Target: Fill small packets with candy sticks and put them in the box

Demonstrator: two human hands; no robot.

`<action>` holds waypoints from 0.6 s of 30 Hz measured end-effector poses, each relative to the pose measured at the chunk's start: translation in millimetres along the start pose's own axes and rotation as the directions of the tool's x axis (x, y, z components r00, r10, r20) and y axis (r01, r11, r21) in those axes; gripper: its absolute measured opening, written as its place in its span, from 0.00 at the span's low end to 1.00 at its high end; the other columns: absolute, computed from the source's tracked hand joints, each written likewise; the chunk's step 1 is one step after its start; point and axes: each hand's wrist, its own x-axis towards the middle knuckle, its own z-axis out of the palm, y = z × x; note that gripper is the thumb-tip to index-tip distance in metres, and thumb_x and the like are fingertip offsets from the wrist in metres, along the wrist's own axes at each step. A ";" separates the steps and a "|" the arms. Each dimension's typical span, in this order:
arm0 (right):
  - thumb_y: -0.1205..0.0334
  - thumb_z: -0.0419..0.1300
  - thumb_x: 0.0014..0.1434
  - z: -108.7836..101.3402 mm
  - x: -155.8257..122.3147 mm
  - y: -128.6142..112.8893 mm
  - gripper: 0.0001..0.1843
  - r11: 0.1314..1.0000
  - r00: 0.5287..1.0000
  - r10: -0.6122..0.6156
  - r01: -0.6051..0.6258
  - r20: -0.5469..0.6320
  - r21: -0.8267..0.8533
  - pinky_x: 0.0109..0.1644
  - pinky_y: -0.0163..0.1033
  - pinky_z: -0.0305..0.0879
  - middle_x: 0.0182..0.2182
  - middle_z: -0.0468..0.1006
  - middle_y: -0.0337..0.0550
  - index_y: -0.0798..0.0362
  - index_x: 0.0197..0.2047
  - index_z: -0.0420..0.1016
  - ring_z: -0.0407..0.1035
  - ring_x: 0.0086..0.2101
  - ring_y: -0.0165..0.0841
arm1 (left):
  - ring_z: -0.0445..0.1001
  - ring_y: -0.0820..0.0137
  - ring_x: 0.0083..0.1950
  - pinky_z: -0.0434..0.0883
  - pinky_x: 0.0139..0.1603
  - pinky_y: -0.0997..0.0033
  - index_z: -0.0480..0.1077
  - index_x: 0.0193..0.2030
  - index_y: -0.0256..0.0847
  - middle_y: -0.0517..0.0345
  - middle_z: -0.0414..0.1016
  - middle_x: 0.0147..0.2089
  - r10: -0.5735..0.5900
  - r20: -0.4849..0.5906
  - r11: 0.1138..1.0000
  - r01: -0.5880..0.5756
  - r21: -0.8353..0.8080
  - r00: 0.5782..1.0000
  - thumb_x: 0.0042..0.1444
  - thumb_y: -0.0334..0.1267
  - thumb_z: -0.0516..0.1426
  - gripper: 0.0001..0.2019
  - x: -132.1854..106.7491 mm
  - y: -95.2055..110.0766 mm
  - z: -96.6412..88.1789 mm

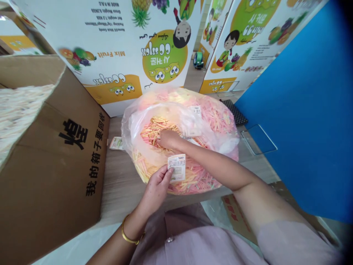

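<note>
A large clear plastic bag [217,147] full of thin pink and yellow candy sticks sits on the table in front of me. Through its gathered opening my right hand [168,140] reaches down into the loose candy sticks [154,129]; its fingertips are hidden among them. Just below, over the near side of the bag, my left hand [160,180] pinches a small printed packet [177,162] between thumb and fingers. Another small printed packet [196,109] shows at the bag's upper part.
A brown cardboard box [79,165] filled with packets stands at the left. Printed white cartons [110,73] line the back, with a green tape roll [198,60] between them. A blue panel [303,110] rises at the right beside a wire frame [259,140]. Packets [116,143] lie left of the bag.
</note>
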 end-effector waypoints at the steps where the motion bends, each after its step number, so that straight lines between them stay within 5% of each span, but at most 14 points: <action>1: 0.50 0.53 0.68 -0.7 1.4 3.1 0.24 1.000 1.000 -0.015 0.016 -0.012 0.025 0.45 0.41 0.68 0.48 0.81 0.64 0.62 0.50 0.79 0.77 0.48 0.47 | 0.76 0.65 0.43 0.79 0.30 0.72 0.78 0.56 0.42 0.51 0.81 0.51 0.000 -0.007 1.000 0.000 -0.008 1.000 0.60 0.56 0.60 0.24 -0.2 -0.1 -0.8; 4: 0.52 0.52 0.69 -6.3 1.2 17.4 0.20 0.967 0.995 -0.058 0.076 -0.082 0.244 0.36 0.35 0.63 0.36 0.81 0.53 0.58 0.36 0.75 0.74 0.36 0.36 | 0.76 0.66 0.41 0.79 0.29 0.73 0.78 0.54 0.41 0.51 0.81 0.49 -0.009 -0.039 0.999 0.007 -0.051 0.999 0.58 0.57 0.62 0.25 -0.1 0.4 -5.2; 6: 0.56 0.50 0.70 -9.9 -2.4 27.7 0.19 0.848 0.997 -0.048 0.073 -0.063 0.524 0.30 0.33 0.58 0.25 0.75 0.46 0.55 0.29 0.67 0.67 0.26 0.30 | 0.75 0.66 0.41 0.79 0.27 0.73 0.78 0.54 0.40 0.50 0.81 0.48 -0.018 -0.069 0.996 0.012 -0.093 0.997 0.56 0.57 0.64 0.27 1.0 2.0 -8.6; 9: 0.60 0.50 0.70 -11.2 -7.4 39.5 0.18 0.486 0.996 -0.069 -0.023 0.064 0.874 0.22 0.31 0.49 0.19 0.67 0.38 0.53 0.26 0.61 0.55 0.17 0.24 | 0.76 0.66 0.42 0.79 0.27 0.74 0.78 0.54 0.40 0.50 0.81 0.48 -0.025 -0.106 0.990 0.010 -0.138 0.994 0.53 0.58 0.65 0.28 4.4 6.6 -12.2; 13: 0.66 0.53 0.67 -7.8 -6.2 47.7 0.12 0.062 0.976 -0.167 -0.131 0.140 0.989 0.19 0.28 0.38 0.15 0.57 0.28 0.53 0.30 0.60 0.42 0.14 0.20 | 0.76 0.66 0.43 0.79 0.28 0.75 0.78 0.55 0.41 0.50 0.81 0.50 0.003 -0.136 0.990 -0.022 -0.141 0.991 0.53 0.56 0.66 0.28 8.3 13.2 -13.5; 15: 0.67 0.49 0.68 -6.8 -4.7 48.8 0.12 -0.048 0.972 -0.172 -0.168 0.157 0.985 0.19 0.27 0.43 0.16 0.60 0.30 0.53 0.31 0.60 0.48 0.14 0.21 | 0.76 0.66 0.44 0.79 0.28 0.75 0.78 0.56 0.41 0.50 0.81 0.50 0.008 -0.136 0.990 -0.027 -0.137 0.991 0.54 0.56 0.65 0.27 8.6 14.1 -13.4; 18: 0.67 0.43 0.70 -8.1 -5.4 47.9 0.13 -0.085 0.970 -0.167 -0.193 0.177 0.977 0.26 0.29 0.62 0.25 0.75 0.41 0.54 0.34 0.62 0.69 0.23 0.27 | 0.76 0.68 0.42 0.78 0.28 0.77 0.78 0.55 0.41 0.51 0.81 0.49 -0.004 -0.133 0.989 -0.016 -0.144 0.991 0.54 0.56 0.65 0.27 6.9 12.1 -12.7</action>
